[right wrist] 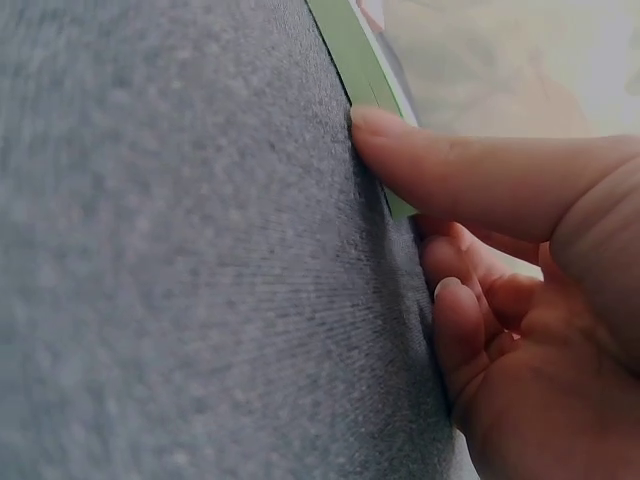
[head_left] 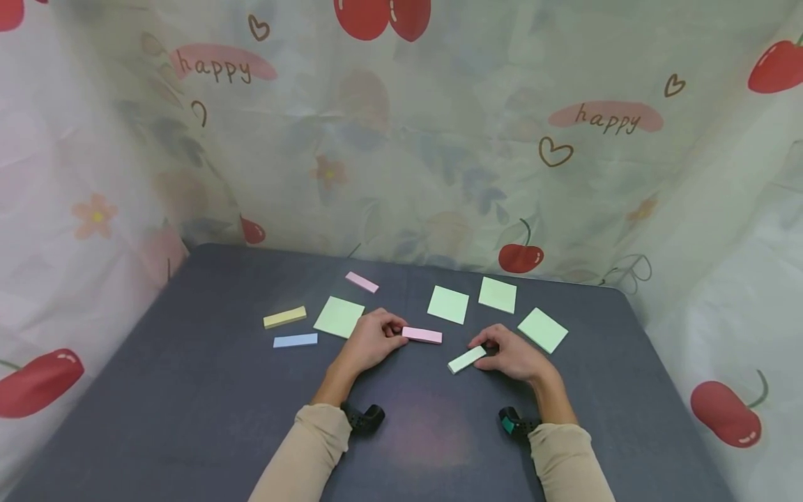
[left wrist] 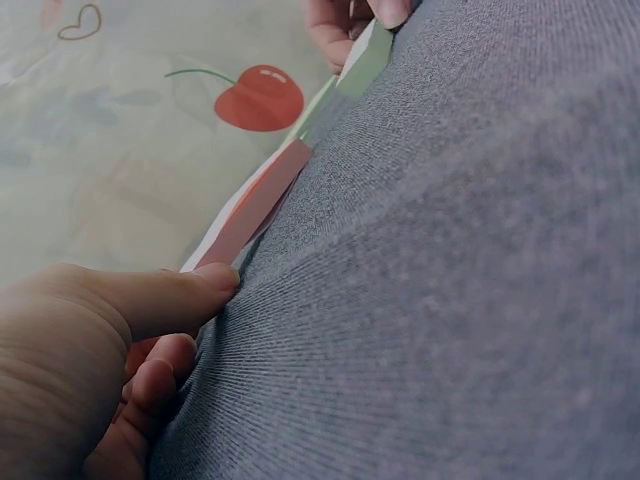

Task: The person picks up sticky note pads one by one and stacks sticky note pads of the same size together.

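Note:
At the middle of the table, my left hand (head_left: 375, 337) pinches the left end of a pink strip-shaped sticky note pad (head_left: 422, 335). In the left wrist view the thumb lies against the near edge of this pink pad (left wrist: 262, 200). To its right, my right hand (head_left: 511, 351) pinches a pale green strip-shaped sticky note pad (head_left: 467, 360) by its right end, and the pad sits at a slant. The right wrist view shows the thumb on the green pad's side (right wrist: 358, 60). A gap separates the two pads. The fingers behind each pad are partly hidden.
Pale green square notes lie around: one (head_left: 339, 317) beside my left hand, others (head_left: 448, 305), (head_left: 498, 295) further back, one (head_left: 542, 330) beyond my right hand. Yellow (head_left: 285, 317) and blue (head_left: 295, 340) strips lie left, another pink strip (head_left: 362, 282) behind. A patterned curtain (head_left: 401, 174) borders the dark table (head_left: 188, 390).

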Demonstrator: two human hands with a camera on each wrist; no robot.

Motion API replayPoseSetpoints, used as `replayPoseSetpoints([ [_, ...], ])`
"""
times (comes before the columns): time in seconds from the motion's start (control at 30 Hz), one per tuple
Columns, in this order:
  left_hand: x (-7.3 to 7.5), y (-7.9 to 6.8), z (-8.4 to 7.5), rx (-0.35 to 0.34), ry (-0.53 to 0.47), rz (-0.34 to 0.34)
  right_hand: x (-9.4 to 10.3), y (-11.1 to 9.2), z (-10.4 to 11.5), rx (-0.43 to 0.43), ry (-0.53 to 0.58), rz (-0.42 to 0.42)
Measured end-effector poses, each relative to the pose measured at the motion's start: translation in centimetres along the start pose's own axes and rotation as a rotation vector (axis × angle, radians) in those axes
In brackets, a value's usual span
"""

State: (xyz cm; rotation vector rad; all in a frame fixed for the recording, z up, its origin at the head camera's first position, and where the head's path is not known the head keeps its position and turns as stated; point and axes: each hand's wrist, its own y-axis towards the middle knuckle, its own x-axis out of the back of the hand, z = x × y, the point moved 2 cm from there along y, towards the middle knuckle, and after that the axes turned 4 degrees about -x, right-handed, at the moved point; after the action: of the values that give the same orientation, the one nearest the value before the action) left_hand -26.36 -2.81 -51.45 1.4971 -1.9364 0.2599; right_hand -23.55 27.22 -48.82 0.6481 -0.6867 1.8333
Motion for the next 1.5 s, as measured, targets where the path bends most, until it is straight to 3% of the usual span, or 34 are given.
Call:
replayPoseSetpoints([
  [0.23,0.0,0.1,0.0,0.007,-0.006,0.002,0.1,-0.1,0.0,-0.012,0.012,0.0],
  [0.5,0.1,-0.1,-0.3,0.027,-0.019,-0.003,0.5,-0.2,0.3,-0.021,0.131,0.003],
  [0.9,0.1,0.0,-0.3,0.023,-0.006,0.003,0.6,0.3,2.2,-0.049,0.299,-0.135],
  [1.5,0.0,0.0,-0.3,0.027,-0.001,0.009,-0.3,0.9,4.2,0.016,0.432,-0.313],
])
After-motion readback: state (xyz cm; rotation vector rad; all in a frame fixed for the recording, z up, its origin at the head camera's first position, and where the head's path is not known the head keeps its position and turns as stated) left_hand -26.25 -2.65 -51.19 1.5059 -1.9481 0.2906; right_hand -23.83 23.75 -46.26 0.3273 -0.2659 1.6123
